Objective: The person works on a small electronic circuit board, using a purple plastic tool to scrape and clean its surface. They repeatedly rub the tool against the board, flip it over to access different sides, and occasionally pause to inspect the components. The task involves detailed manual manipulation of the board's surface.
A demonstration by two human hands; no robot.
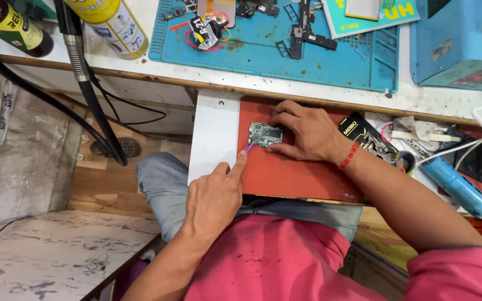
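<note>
Green circuit board (265,134) pinned flat by right hand (306,132) fingers; left hand (214,196) pinches a thin purple tool (250,147).

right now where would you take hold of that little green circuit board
Probably by its two long edges, coming from above. The circuit board lies flat on the red board, and the right hand already pins its right end, so the left end near the purple tool is free.

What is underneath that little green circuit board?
The green circuit board lies on a red board, steadied by the right hand. The patch directly beneath it is covered, so anything there cannot be seen.
</note>
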